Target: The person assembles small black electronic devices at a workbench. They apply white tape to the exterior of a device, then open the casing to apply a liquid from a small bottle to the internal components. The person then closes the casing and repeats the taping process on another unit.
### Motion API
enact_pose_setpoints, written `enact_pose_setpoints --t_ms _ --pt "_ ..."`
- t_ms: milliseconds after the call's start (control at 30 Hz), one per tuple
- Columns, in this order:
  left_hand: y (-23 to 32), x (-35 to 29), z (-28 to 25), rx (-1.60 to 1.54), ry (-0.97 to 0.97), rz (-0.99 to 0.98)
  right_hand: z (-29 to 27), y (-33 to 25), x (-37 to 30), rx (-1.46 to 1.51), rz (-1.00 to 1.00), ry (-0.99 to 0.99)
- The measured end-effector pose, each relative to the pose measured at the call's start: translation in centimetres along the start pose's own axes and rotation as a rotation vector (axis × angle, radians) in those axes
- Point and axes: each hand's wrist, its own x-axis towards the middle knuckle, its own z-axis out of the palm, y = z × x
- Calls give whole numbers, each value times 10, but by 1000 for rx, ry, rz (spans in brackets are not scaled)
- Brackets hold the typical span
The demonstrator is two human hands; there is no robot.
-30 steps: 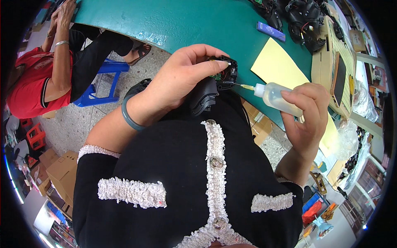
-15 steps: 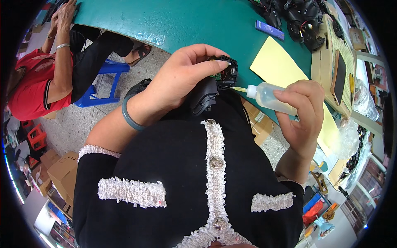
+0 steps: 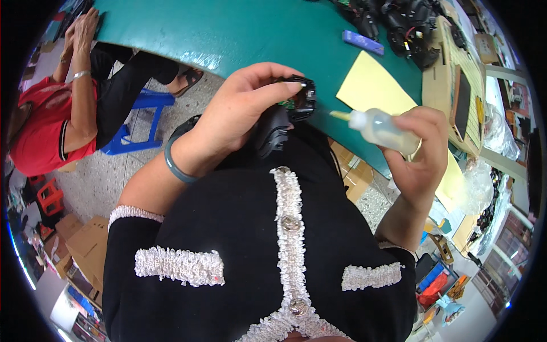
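Bottle (image 3: pixel 379 128) of translucent plastic, with a white cap (image 3: pixel 358 120) and yellow-green needle tip (image 3: pixel 340 115), sits in the right hand (image 3: pixel 423 139), curled around it; the tip stands apart from an open black housing (image 3: pixel 307 101) with a green circuit board (image 3: pixel 288 104), clasped and partly covered by the left hand (image 3: pixel 242 108) at the edge of the table (image 3: pixel 228 34). Around them lie yellow paper (image 3: pixel 373 85) partly hidden by the bottle, a blue-purple box (image 3: pixel 363 42) with markings too small to read, and black wired assemblies (image 3: pixel 407 28) beside a beige tray (image 3: pixel 437 91), while a co-worker (image 3: pixel 51 128) in red sits at far left.
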Motion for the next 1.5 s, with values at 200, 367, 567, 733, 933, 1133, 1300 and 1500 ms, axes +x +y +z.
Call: enact_pose_setpoints --t_ms 200,367,567,733,933,1133,1300,1500 --pt "11 10 1 -107 61 4 29 65 -28 911 551 545" --pt "15 13 1 -131 41 60 50 79 -27 863 594 616" --pt "10 19 -4 -180 34 123 54 71 -31 409 585 452" --pt "14 18 -2 -212 70 169 37 46 -54 193 569 622" --pt "10 19 17 -265 71 356 73 -39 -15 1078 693 110" --pt "2 12 26 -356 -36 445 101 -30 22 1482 831 135" --pt "1 6 14 -201 -73 380 103 -30 18 1343 720 224" --pt "-3 0 5 -83 -143 246 101 -21 6 1121 598 283"
